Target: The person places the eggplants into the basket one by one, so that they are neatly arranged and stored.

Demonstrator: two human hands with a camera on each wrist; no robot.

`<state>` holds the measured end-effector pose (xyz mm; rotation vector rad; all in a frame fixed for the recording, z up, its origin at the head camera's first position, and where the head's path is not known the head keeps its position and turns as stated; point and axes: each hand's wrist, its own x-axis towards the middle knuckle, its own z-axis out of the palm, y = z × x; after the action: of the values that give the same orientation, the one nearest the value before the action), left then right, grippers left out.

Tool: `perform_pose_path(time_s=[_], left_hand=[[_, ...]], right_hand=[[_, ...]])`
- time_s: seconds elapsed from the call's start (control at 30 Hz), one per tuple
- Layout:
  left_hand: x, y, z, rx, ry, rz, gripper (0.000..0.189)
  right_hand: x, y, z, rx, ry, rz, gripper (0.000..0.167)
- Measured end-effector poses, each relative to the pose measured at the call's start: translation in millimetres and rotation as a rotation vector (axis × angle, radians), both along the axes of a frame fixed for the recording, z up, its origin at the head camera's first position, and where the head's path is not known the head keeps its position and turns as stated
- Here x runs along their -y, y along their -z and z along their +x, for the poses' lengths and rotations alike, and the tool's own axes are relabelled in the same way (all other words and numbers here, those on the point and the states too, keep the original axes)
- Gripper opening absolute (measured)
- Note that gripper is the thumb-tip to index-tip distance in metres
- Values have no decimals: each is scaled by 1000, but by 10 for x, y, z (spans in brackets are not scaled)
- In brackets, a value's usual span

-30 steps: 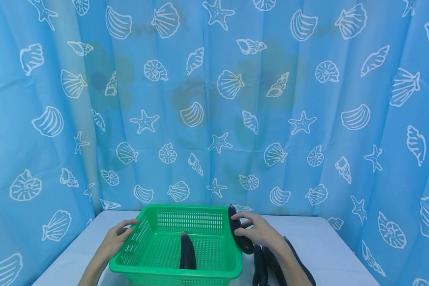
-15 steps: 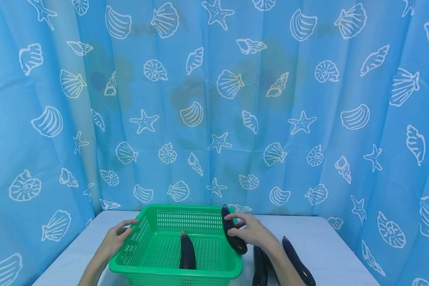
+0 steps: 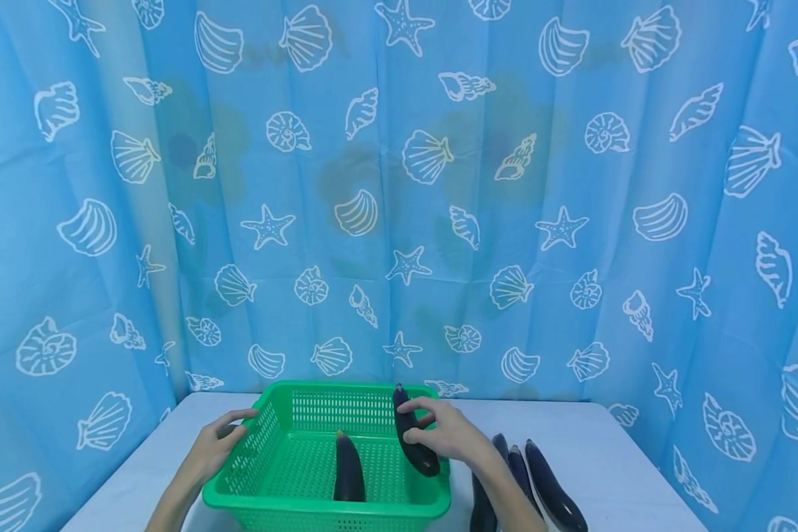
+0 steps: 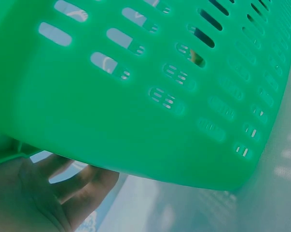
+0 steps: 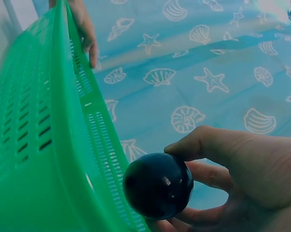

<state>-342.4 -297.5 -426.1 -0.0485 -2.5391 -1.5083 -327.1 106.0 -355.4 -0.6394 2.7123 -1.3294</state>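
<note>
A dark purple eggplant [image 3: 408,436] hangs tilted over the right side of the green basket [image 3: 326,504]. My right hand [image 3: 445,428] pinches it between thumb and fingers. Its rounded end faces the camera in the right wrist view, where the eggplant [image 5: 158,186] is beside the basket wall. Another eggplant [image 3: 349,469] lies inside the basket, its lower end hidden behind the front rim. At the basket's left side my left hand [image 3: 216,443] holds the rim. From the left wrist view, the left hand [image 4: 63,193] has its fingers along the rim, partly hidden by the green wall.
Several eggplants [image 3: 553,488] lie on the white table [image 3: 612,458] right of the basket, partly covered by my right forearm. A blue curtain [image 3: 399,185] with white shells and starfish hangs behind the table and along both sides.
My right hand has carried the eggplant leftward, from beyond the basket's right rim to over its inside. More of the eggplants on the table shows now. The left hand and basket have stayed put.
</note>
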Motion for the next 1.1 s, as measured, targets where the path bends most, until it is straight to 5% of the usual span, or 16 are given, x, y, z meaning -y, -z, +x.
perform_pose_path(time_s=[0.4, 1.1], left_hand=[[-14, -1, 13, -2, 11, -1, 49], [-8, 0, -11, 11, 7, 13, 46]], right_hand=[[217, 78, -40, 39, -71, -14, 35], [547, 254, -158, 154, -54, -2, 32]])
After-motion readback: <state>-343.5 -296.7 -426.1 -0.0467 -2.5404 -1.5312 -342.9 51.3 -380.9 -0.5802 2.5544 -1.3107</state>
